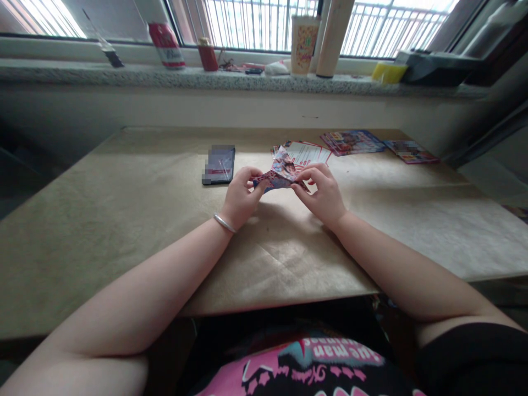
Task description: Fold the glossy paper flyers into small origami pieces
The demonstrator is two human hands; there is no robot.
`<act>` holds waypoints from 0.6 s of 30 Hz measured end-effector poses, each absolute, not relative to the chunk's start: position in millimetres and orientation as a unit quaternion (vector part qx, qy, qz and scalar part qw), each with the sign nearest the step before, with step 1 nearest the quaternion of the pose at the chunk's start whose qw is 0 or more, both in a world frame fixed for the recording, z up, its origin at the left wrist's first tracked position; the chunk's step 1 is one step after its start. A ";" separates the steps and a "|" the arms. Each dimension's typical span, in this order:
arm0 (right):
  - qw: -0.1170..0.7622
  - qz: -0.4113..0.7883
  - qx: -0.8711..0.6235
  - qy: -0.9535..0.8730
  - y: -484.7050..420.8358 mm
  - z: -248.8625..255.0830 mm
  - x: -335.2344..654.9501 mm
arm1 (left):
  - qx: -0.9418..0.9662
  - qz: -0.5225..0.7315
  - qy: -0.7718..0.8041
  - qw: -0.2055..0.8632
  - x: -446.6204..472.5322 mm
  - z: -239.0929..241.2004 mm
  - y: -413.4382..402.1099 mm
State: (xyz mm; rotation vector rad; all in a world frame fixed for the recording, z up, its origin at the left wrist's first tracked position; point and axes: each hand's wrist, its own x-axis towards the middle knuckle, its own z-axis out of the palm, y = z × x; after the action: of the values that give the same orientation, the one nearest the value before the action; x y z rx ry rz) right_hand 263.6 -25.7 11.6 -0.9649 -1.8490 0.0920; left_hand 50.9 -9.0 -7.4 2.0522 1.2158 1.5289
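A: What are the hands doing?

B: Both grasp one folded paper (277, 177), held just above the table (124, 220), towards the middle of its far edge. The left hand (241, 197) pinches the paper's left end between thumb and fingers; the right hand (324, 192) pinches the right end, fingers curled over it.

A: Does the paper touch the table?

B: I cannot tell; the hands hide its underside.

A: What lies round it?

B: A sheet (307, 153) with red print lies just behind the paper, perhaps touching it. A phone (219, 165) lies flat to the left, near the left hand. Towards the far right corner lie two stacks of leaflets (352, 141), side by side and apart.

A: And beyond the table?

B: A sill (124, 77) carries a cup (304, 44), a red can (167, 45) and a yellow sponge (388, 71).
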 end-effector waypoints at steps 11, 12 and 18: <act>0.519 0.166 -0.450 -0.707 -14.0 -2.8 267.4 | 0.775 0.496 0.381 0.091 49.4 -1.6 -10.1; 0.517 0.165 -0.447 -0.711 -13.5 -3.2 268.0 | 0.779 0.488 0.384 0.084 49.5 0.1 -11.4; 0.498 0.121 -0.425 -0.746 -9.6 -1.6 276.3 | 0.802 0.455 0.374 0.101 47.6 2.0 -14.3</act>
State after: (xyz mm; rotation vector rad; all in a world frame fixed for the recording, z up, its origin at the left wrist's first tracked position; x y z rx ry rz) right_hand 276.3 -9.6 -1.6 -1.0296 -1.8069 0.2925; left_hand 47.6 -14.3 2.0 2.3680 1.1045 1.3447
